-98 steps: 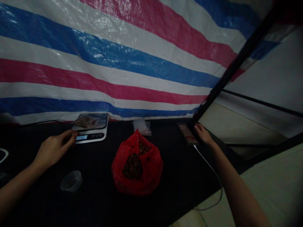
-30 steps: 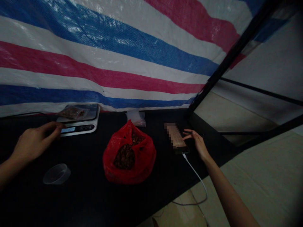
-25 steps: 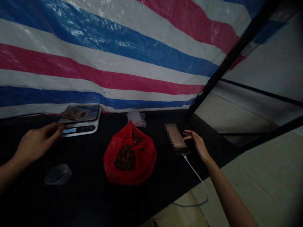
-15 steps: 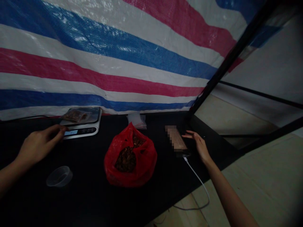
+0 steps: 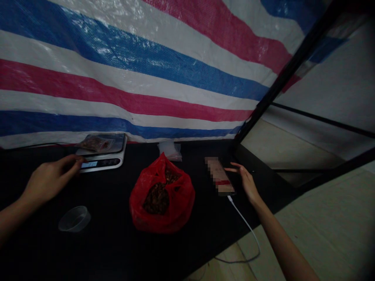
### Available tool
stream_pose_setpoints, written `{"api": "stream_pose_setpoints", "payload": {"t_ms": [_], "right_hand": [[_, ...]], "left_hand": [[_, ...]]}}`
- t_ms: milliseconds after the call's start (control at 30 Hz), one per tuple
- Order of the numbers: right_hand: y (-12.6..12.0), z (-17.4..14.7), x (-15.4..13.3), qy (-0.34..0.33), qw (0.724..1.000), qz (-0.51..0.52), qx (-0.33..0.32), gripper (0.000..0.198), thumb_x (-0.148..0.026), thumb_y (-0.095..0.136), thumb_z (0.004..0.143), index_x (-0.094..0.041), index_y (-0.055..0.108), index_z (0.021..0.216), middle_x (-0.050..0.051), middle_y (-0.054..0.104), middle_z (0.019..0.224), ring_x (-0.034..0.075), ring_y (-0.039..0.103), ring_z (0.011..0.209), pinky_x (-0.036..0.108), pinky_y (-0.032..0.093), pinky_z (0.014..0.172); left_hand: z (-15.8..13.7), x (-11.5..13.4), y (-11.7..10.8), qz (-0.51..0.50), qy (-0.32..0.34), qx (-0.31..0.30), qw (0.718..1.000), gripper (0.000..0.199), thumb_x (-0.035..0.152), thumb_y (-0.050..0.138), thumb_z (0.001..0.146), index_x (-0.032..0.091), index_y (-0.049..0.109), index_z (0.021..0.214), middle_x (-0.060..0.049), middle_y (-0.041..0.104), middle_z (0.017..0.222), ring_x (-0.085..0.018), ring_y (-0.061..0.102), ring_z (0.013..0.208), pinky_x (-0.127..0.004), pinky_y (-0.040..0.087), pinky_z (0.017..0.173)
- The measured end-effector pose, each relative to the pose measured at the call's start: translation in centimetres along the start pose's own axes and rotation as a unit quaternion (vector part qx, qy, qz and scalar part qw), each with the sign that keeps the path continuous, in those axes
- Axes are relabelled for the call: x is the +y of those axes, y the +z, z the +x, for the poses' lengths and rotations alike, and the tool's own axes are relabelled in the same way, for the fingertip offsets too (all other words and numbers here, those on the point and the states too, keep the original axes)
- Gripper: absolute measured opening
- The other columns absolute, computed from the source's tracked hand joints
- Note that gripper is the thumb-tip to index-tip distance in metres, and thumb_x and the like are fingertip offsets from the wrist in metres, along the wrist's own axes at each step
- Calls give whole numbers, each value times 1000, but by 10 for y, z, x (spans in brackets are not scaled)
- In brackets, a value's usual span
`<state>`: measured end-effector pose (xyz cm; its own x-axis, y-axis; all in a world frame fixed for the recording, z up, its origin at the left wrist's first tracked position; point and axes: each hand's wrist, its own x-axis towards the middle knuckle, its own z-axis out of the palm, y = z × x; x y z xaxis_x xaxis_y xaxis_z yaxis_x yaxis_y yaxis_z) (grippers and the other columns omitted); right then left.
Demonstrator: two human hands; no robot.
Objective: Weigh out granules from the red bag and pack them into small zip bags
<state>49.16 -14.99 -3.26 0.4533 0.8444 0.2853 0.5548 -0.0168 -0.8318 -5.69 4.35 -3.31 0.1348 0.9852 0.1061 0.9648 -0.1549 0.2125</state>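
Note:
My left hand [image 5: 49, 175] rests at the left front corner of a white digital kitchen scale [image 5: 122, 156], thumb and bent fingers meeting at its edge. On the scale's dark plate lies a clear zip bag [image 5: 96, 143] with brown pieces inside. My right hand [image 5: 247, 180] is beside a smartphone [image 5: 219, 175], with fingers stretched out and a fingertip at the screen's right edge. The screen is partly blurred out. Between my hands stands a red plastic bag [image 5: 181, 210], its mouth partly open on brown, nut-like pieces [image 5: 156, 198].
A clear plastic cup [image 5: 74, 219] lies tilted on the black table [image 5: 117, 253] near my left forearm. Flat clear zip bags [image 5: 170, 151] lie behind the red bag. A white cable [image 5: 249, 226] runs from the phone over the table's edge. A striped tarpaulin [image 5: 146, 78] hangs behind.
The phone's screen looks different, with a red band now low on it. Both hands stay nearly where they were; the view has shifted very slightly.

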Motion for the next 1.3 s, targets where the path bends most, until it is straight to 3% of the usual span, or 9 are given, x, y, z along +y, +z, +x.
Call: {"api": "stream_pose_setpoints", "payload": {"t_ms": [433,600,967,1300], "right_hand": [[3,2,5,-39,999,-19,11,39,-49,29,85,-24,48,109,4,62,108,20,44,113,42,21,102],[5,3,2,-40,999,-29,-22,36,-47,30,85,-25,49,107,4,58,113,19,43,115,41,21,102],[3,6,10,-60,997,-45,-11,34,-48,35,83,-25,50,101,3,62,95,21,49,104,40,26,99],[3,8,14,-35,999,-5,-35,37,-50,34,82,-26,48,105,2,63,98,20,50,105,41,24,100]], "left_hand": [[0,5,-3,11,1,-4,1000,45,47,24,83,20,53,104,-5,62,77,-18,58,64,-22,37,53],[1,2,-1,15,5,5,1000,45,48,22,83,22,52,104,-6,63,83,-19,59,68,-22,37,56],[0,3,-2,4,12,14,1000,45,48,24,82,20,54,102,-5,63,77,-18,59,65,-22,38,54],[-3,9,-7,-13,16,-1,1000,44,47,24,83,20,53,102,-6,63,77,-18,59,66,-23,36,56]]}}
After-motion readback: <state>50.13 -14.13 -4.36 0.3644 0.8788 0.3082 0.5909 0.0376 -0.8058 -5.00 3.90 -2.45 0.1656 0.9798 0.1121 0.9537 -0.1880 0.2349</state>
